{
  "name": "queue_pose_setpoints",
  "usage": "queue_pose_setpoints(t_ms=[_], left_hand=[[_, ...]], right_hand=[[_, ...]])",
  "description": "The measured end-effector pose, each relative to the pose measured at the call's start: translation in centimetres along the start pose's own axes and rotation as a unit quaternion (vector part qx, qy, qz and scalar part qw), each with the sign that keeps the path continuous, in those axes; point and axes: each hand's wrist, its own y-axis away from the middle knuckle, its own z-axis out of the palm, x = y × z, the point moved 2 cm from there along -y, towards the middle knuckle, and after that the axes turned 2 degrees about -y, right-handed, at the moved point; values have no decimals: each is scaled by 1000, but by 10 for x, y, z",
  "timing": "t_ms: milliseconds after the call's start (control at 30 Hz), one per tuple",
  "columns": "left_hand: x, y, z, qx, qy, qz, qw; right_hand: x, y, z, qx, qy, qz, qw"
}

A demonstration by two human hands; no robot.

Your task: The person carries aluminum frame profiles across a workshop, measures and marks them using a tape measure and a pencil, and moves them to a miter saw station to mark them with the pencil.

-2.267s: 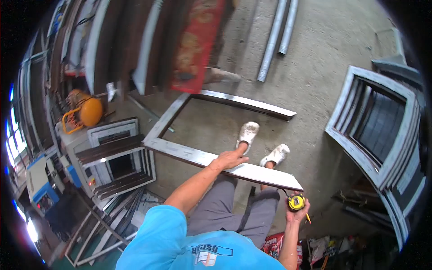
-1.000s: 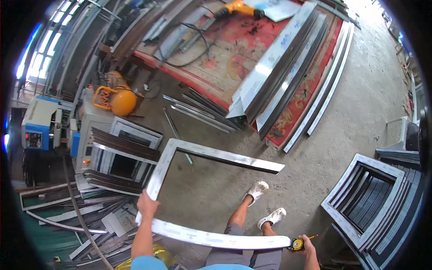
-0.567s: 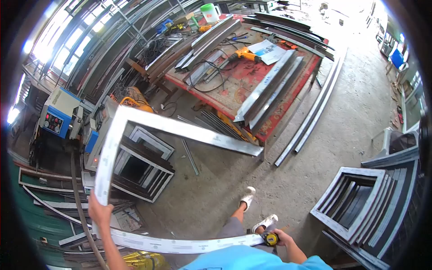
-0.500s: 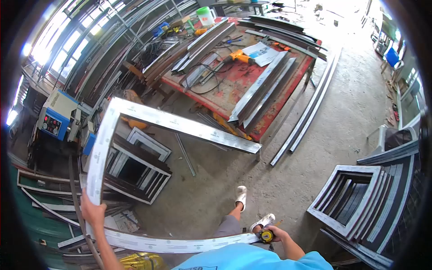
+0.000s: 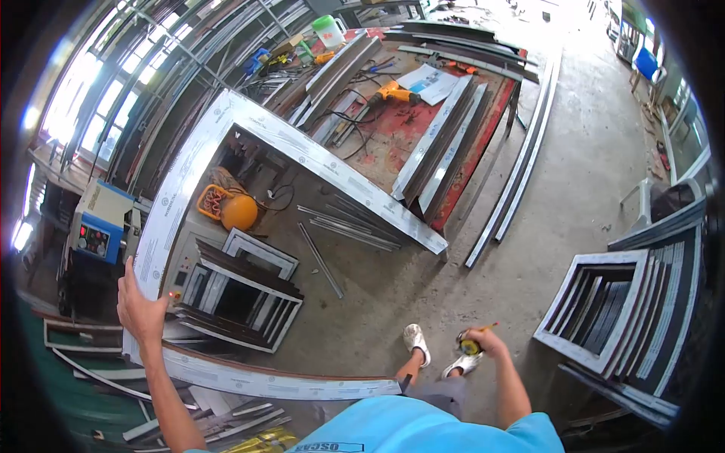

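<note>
A three-sided window frame (image 5: 302, 160) in white printed protective film fills the left half of the view, its fourth side absent at the right. My left hand (image 5: 142, 311) is closed around its left bar near the lower corner. The lower bar runs across in front of my body and ends by my waist. In my right hand (image 5: 491, 343), a black and yellow tape measure (image 5: 469, 346) is gripped, apart from the frame. A thin yellowish stick, possibly a pencil (image 5: 489, 326), pokes out of the same hand.
A red workbench (image 5: 377, 155) carries metal profiles and an orange power drill (image 5: 394, 92). Finished frames (image 5: 249, 302) lean at left, others (image 5: 596, 309) at right. Long profiles (image 5: 521, 162) lie on the floor beside the bench. A blue-and-cream machine (image 5: 102, 226) stands at far left.
My right hand has moved up and away from the lower bar's end with the tape measure. The frame has been raised and tilted, its upper corner now higher and further right.
</note>
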Motion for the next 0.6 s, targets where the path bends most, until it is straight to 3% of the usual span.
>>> queue_pose_setpoints(t_ms=[167, 300, 433, 500, 600], left_hand=[[3, -40, 18, 48, -37, 96, 993], [-10, -40, 6, 60, -72, 131, 987], [-44, -80, -4, 129, -46, 304, 943], [-34, -112, -17, 155, -44, 366, 916], [4, -163, -29, 159, 32, 437, 885]], right_hand=[[-101, -30, 32, 112, 101, -118, 981], [-182, -53, 92, 13, 15, -184, 983], [-215, -77, 162, -36, -30, -253, 966], [-227, -77, 200, -47, -59, -291, 954], [-232, -53, 238, -106, -178, -272, 940]])
